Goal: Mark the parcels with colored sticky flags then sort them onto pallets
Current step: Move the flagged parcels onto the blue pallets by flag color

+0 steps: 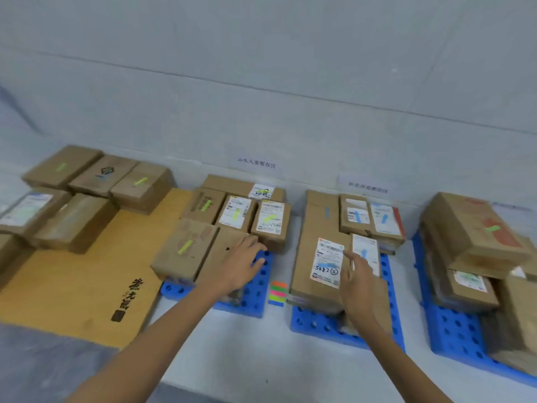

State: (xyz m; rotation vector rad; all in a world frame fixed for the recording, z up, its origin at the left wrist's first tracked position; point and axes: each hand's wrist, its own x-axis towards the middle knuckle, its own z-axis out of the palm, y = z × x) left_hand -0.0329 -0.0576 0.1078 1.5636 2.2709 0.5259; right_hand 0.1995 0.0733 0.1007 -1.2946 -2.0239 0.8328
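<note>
A person's left hand (243,264) lies flat, fingers spread and relaxed, over the near corner of a plain parcel (221,257) on the left pallet (255,298), its fingertips past the box edge. The right hand (358,282) reaches to the labelled parcel (327,261) on the middle pallet (313,324), forefinger out at the label's edge. Its other fingers are loosely bent and, as far as the blur allows, hold nothing. The flags (278,293) sit on the floor between these two pallets, just beside both. The plain parcel shows no flag, while its neighbours carry green ones and the middle pallet's boxes carry blue. Left as it is, it could pass as sorted without being marked. It also lies at the pallet's front, so a press on that corner might tip or slide it toward the floor. The flags, low in the gap, could be knocked away or buried by a shifted box. On the right pallet (453,335) the top box (470,225) rides tilted on an uneven stack, and a jolt nearby could bring it down.
</note>
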